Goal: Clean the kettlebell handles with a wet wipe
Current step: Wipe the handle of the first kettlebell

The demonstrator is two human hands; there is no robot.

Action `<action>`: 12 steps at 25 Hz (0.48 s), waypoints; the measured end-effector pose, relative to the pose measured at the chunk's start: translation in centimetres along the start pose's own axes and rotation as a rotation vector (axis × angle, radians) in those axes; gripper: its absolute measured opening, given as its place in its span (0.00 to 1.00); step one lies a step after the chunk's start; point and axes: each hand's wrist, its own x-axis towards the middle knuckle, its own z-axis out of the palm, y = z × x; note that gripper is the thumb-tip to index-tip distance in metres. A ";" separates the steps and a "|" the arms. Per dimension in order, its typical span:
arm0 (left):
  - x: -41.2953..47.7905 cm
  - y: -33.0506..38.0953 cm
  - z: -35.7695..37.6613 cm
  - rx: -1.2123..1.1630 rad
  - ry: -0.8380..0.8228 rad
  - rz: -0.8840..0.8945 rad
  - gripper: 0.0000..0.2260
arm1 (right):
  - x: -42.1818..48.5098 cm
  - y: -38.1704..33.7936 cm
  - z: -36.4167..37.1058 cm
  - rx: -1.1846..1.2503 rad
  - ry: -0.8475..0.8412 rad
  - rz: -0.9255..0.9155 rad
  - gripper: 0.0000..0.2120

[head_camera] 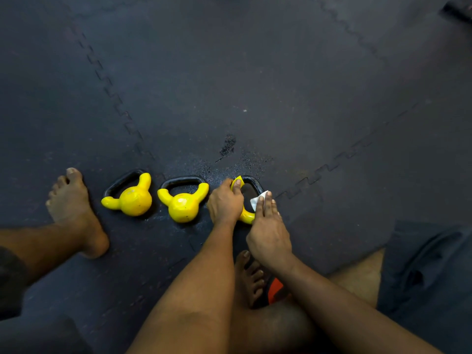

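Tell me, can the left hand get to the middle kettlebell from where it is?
Probably yes. The left hand grips the right kettlebell, and the middle kettlebell lies just beside it with nothing between them; it would need to let go first.

Three yellow kettlebells with black handles lay in a row. The right kettlebell (246, 215) sat under the left fingers (236, 186), mostly hidden. A white wet wipe (256, 200) was pressed against its handle (252, 182) beneath the right fingertips (264, 200).

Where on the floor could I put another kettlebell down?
Beyond the black handles, the mat lies bare. More bare mat sits right of the wipe. It is crowded between the bare foot and the hands, where three kettlebells line up close.
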 end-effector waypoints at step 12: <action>-0.4 -0.3 -0.1 -0.025 0.010 0.040 0.16 | -0.2 0.2 0.8 -0.083 0.041 -0.033 0.36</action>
